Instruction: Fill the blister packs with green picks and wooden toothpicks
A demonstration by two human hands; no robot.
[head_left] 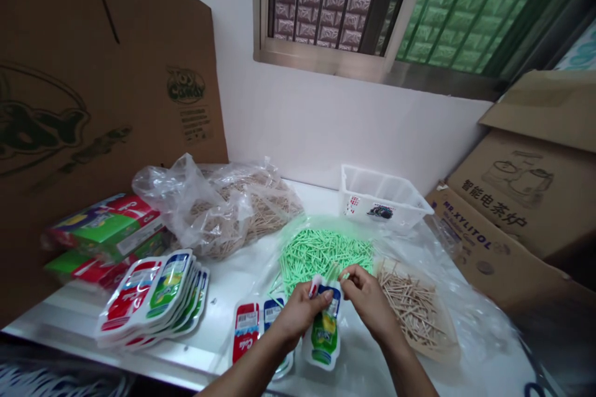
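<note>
1 packet point(325, 335) sits in left hand point(302, 313), apparently touching right hand point(367, 299).

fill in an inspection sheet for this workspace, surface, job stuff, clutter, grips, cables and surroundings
Surface: white table, partly covered by clear plastic
Job's things: green-and-blue packet in hand; loose green sticks; loose beige sticks; stacked packets
Clutter: bagged sticks; white basket; red-and-green boxes
Grips: left grip holds the green-and-blue packet; right grip at its top end, what it pinches too small to tell
Cables: nothing seen
Surroundings: cardboard boxes at both sides, white wall, barred window
</note>
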